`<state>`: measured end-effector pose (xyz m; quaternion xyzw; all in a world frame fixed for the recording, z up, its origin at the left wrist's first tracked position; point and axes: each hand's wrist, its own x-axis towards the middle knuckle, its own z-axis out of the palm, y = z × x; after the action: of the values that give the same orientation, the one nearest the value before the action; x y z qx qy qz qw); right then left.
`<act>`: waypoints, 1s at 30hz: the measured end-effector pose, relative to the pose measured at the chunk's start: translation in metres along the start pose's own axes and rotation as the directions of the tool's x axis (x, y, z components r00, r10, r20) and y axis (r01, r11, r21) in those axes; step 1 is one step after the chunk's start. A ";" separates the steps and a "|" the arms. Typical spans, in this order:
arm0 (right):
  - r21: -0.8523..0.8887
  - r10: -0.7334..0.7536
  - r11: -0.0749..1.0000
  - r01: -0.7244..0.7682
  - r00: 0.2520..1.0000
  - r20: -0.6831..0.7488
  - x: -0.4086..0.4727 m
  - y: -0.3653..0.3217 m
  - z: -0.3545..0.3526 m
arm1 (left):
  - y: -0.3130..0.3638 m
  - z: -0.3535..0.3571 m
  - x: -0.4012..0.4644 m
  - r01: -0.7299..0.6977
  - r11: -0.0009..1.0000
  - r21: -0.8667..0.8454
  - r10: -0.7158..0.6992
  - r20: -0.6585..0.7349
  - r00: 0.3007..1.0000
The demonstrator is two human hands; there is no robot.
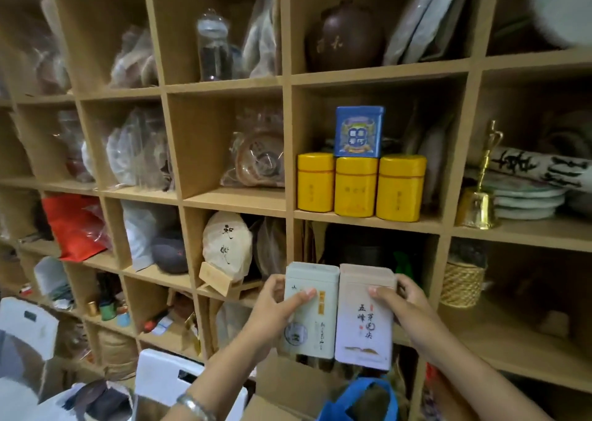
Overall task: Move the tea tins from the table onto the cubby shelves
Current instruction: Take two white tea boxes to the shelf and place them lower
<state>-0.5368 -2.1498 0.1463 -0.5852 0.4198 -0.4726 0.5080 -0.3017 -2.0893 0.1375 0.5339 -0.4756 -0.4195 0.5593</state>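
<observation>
Two tall rectangular tea tins were held side by side, touching, upright in mid-air in front of the cubby shelves (368,220), below the cubby that held three yellow tins (355,186) and a blue tin (359,131).

The left hand (282,305) gripped the pale green tin (312,324), thumb across its front face and fingers curled round its left edge. The right hand (400,305) gripped the beige tin (365,331) the same way, thumb on the front and fingers round the right edge.

Handling judgement: both tins appeared to be thin sheet metal, rigid, with rounded corners and a smooth printed finish. They were probably light, and likely slippery under a loose grip. Thin walls may dent if squeezed hard. The lids seemed to be push-fit caps, so hold should be taken on the body below the lid seam, across the narrow sides, not on the cap.
</observation>
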 end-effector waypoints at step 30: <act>-0.106 -0.091 0.993 0.059 0.940 -0.328 0.109 0.111 -0.001 | -0.124 0.040 0.148 -0.142 0.985 0.096 0.134 0.090 0.987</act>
<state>-0.5171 -2.2701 0.0500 -0.5363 0.4986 -0.5630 0.3832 -0.3069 -2.2517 0.0260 0.5097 -0.5552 -0.3765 0.5387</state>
